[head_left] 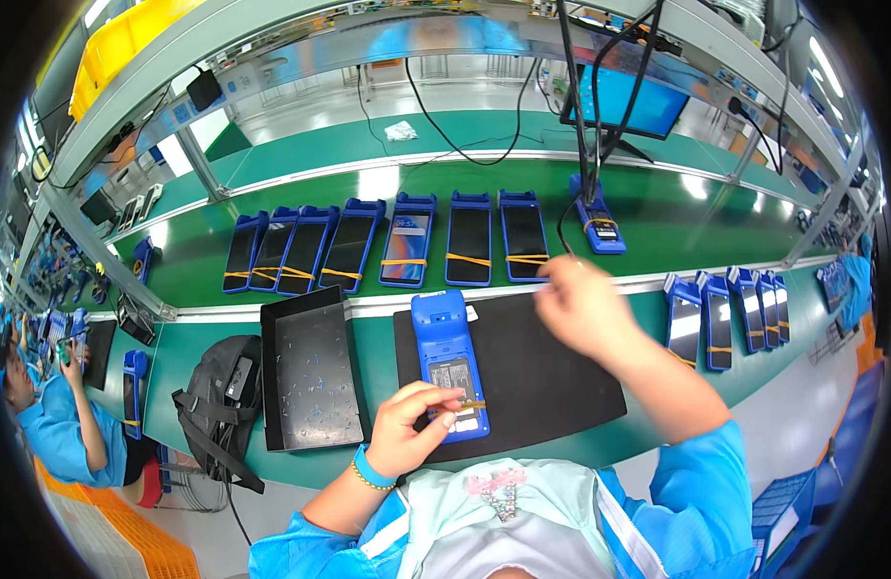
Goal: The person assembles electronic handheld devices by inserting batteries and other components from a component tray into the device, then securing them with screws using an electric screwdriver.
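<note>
Fingers point(436, 396) of left grip point(407, 427), bent, over blue terminal point(447, 340)

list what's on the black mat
A blue handheld terminal, face down, a yellow rubber band across its lower end; a small white piece beside it. The left hand partly covers its back; the mat beneath is hidden.

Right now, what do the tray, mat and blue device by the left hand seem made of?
Tray: black plastic or coated metal; stiff walls, slight sheen. Mat: probably rubber or foam; thin, matte black. Blue device: likely molded plastic; smooth, rounded shell with soft highlights.
</note>
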The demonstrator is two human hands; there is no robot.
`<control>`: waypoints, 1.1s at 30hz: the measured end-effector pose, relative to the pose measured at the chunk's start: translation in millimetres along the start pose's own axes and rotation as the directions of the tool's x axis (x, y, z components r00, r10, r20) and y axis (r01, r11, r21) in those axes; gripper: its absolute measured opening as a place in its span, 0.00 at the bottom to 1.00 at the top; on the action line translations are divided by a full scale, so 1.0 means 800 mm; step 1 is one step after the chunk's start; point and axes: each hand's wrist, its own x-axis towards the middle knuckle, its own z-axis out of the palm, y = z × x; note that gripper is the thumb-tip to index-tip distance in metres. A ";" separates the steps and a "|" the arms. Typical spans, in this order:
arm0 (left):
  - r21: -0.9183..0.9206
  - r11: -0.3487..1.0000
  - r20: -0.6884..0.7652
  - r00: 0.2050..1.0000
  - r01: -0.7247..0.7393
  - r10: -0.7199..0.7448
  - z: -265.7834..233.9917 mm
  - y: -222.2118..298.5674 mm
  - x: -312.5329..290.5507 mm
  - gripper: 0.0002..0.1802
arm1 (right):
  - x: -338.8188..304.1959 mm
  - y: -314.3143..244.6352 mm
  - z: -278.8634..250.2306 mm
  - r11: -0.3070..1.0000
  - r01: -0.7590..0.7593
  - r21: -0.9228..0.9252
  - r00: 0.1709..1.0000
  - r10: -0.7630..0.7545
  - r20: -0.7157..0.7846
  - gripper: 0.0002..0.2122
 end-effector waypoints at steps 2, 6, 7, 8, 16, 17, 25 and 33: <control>-0.047 0.999 -0.034 0.999 -0.011 0.010 0.002 0.000 0.003 0.16 | 0.017 0.002 0.063 0.980 -0.108 -0.170 0.979 0.135 0.153 0.28; -0.006 0.998 -0.033 0.998 -0.055 0.055 -0.003 -0.011 -0.007 0.14 | 0.100 0.040 0.148 0.833 -0.373 -0.409 0.926 0.362 -0.107 0.40; -0.029 0.999 -0.028 0.999 -0.037 0.036 -0.002 -0.009 -0.009 0.14 | 0.117 0.040 0.148 0.798 -0.474 -0.371 0.870 0.489 -0.059 0.44; -0.047 0.998 -0.013 0.999 -0.031 0.031 -0.003 -0.008 -0.007 0.14 | 0.130 0.041 0.148 0.748 -0.571 -0.339 0.796 0.605 -0.006 0.48; -0.149 0.986 0.120 0.991 0.077 -0.059 -0.010 0.004 -0.017 0.15 | 0.136 0.045 0.137 0.780 -0.625 0.035 0.778 0.626 -0.054 0.51; -0.150 0.986 0.120 0.991 0.077 -0.059 -0.011 0.004 -0.018 0.15 | 0.123 0.031 0.132 0.818 -0.568 0.089 0.815 0.574 -0.075 0.47; -0.159 0.987 0.036 0.999 0.035 -0.030 -0.007 -0.006 -0.013 0.12 | -0.036 -0.017 0.032 0.363 -0.339 0.868 0.935 0.237 0.265 0.29; -0.217 0.976 -0.093 0.995 0.007 -0.028 -0.008 -0.026 -0.012 0.14 | -0.231 0.013 -0.060 0.167 -0.117 0.979 0.912 0.408 0.040 0.40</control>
